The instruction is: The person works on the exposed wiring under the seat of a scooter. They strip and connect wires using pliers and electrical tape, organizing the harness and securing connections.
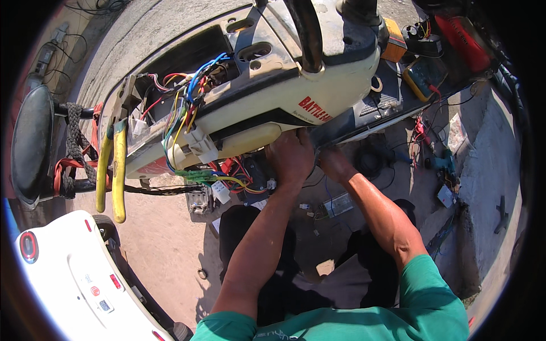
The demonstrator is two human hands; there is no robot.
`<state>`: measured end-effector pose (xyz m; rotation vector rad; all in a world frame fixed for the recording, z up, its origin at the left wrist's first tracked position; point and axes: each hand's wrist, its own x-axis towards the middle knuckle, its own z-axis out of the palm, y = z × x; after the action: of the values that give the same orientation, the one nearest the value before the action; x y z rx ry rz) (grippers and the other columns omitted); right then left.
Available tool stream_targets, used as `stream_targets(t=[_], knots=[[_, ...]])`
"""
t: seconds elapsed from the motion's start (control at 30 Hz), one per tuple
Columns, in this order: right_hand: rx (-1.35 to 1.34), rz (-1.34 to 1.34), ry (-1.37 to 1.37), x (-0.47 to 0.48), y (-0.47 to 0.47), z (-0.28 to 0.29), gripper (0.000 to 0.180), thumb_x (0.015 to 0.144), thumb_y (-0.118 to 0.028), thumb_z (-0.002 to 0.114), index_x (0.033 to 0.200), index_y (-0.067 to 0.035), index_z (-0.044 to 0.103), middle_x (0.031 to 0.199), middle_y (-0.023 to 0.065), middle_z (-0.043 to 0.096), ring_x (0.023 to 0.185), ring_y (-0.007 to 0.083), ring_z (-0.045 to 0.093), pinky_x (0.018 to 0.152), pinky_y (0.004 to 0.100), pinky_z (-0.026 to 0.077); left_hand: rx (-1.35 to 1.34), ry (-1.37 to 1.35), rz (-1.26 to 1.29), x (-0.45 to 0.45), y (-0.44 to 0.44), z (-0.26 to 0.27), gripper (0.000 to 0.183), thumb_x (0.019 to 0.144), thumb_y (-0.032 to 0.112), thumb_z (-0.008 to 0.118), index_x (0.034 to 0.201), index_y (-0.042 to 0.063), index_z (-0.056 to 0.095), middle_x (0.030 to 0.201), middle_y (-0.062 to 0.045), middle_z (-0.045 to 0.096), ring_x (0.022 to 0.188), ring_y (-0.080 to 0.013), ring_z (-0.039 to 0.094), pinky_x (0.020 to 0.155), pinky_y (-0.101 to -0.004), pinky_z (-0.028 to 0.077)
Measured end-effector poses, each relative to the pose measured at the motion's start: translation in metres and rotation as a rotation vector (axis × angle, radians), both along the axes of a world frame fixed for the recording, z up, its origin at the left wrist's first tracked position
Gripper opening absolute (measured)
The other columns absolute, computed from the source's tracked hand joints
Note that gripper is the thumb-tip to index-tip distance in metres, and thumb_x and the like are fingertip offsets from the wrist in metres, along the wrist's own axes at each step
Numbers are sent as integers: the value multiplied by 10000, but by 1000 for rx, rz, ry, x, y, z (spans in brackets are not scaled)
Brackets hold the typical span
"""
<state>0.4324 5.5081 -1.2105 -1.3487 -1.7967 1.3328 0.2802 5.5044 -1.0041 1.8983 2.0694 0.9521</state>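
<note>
Before me stands a cream and black scooter body (341,100) with its upper compartment uncovered. My left hand (292,155) reaches against its lower side panel, its fingertips hidden under the edge. Beside it, my right hand (333,164) reaches under the edge of the dark footboard (330,135), its fingers also out of sight. What either hand grips cannot be seen. Loose coloured wires (190,102) spill from the compartment over the panel, with white plastic connectors (199,144) hanging from them. More red and yellow wiring (239,172) hangs just left of my left hand.
Yellow-handled pliers (119,170) rest over the scooter's rear. A multimeter (422,79) and an orange box (393,40) lie on the footboard. Wires, a metal-cased unit (339,205) and a teal tool (443,164) are on the ground. A white vehicle (68,273) stands lower left.
</note>
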Motion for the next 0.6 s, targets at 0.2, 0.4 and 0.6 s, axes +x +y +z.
stream_targets(t=[0.2, 0.4, 0.6], knots=[[-180, -166, -62, 2, -25, 91, 451, 968, -311, 692, 1267, 25, 700, 1360, 243, 682, 1239, 379, 668, 1042, 443, 528, 114, -88, -16, -26, 2, -41, 278, 1012, 225, 601, 1047, -23, 722, 1016, -259, 737, 968, -496, 681, 827, -580, 503], [188, -133, -429, 33, -66, 183, 358, 923, -240, 762, 1201, -16, 737, 1057, 218, 757, 978, 332, 748, 884, 410, 587, 199, -442, 98, -18, -6, 0, 175, 979, 128, 651, 1010, -29, 722, 986, -229, 745, 1014, -450, 693, 892, -501, 511], [-160, -284, 619, -19, -55, 200, 325, 1025, -135, 653, 1313, 15, 658, 1029, 72, 729, 946, 155, 696, 839, 318, 576, 153, -797, 88, -13, -7, 0, 211, 995, 112, 637, 1125, -49, 679, 1132, -214, 721, 1081, -356, 669, 972, -447, 490]])
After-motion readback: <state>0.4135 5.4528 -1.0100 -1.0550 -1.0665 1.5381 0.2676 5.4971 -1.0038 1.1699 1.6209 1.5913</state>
